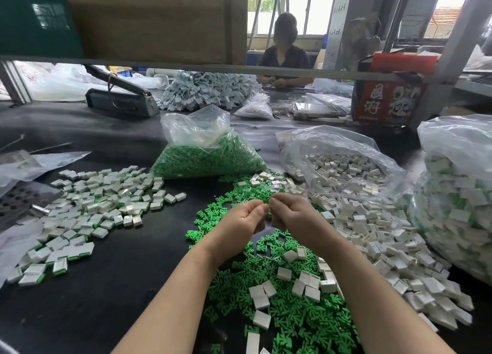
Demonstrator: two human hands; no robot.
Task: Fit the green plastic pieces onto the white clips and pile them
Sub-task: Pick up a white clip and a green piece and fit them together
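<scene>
My left hand [243, 219] and my right hand [291, 216] meet fingertip to fingertip above the table's middle, pinching something small that the fingers hide. Loose green plastic pieces [287, 311] lie scattered beneath my wrists and toward me. Loose white clips [372, 236] spread in a heap to the right. A pile of fitted white clips with green inserts [87, 210] covers the left of the black table [106, 300].
A clear bag of green pieces [207, 156] stands behind my hands; an open bag of white clips [343, 164] and a full bag of fitted clips [458, 194] stand right. A heat sealer [122, 98] sits back left. Another person [285, 55] works across the table.
</scene>
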